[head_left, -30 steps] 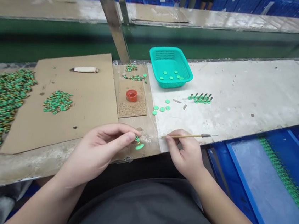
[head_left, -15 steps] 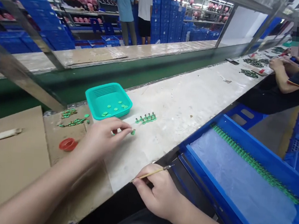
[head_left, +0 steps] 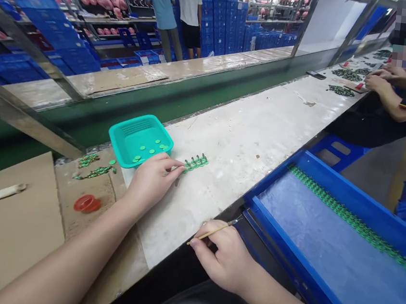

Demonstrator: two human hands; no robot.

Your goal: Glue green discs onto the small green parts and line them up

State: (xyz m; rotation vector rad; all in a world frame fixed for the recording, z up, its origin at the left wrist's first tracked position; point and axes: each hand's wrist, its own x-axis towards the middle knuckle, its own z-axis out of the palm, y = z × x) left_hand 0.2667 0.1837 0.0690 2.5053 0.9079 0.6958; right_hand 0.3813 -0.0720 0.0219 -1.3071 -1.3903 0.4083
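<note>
The white bench top (head_left: 264, 124) takes up most of the space, running from about 7 o'clock to 2 o'clock if you use the middle of the view as the hub. Next biggest is the blue crate (head_left: 350, 196) at 4 o'clock, with a band of green pieces (head_left: 351, 220) packed along its far wall and a pale sheet (head_left: 334, 248) lying beside them. Brown cardboard (head_left: 14, 224) sits out at 8 o'clock. The teal basket (head_left: 113, 145) is at 9 o'clock, with a few flat green discs (head_left: 152, 151) loose on its floor.

Now the person's hands. The left hand (head_left: 154, 178) reaches in from 8 o'clock, thumb and forefinger pinched narrow, tips right at the near-left end of the little cluster; can't tell if there's a piece between them tbh. The right hand (head_left: 223, 253), down at 5 o'clock near the bench edge, has its fingers closed around a thin wooden-handled tool (head_left: 214, 232), dark tip pointing to 1 o'clock. The red cup (head_left: 88, 203) is at 8 o'clock. Smallest of the lot: the cluster of green-based pieces (head_left: 197, 162), standing upright almost dead centre.
</note>
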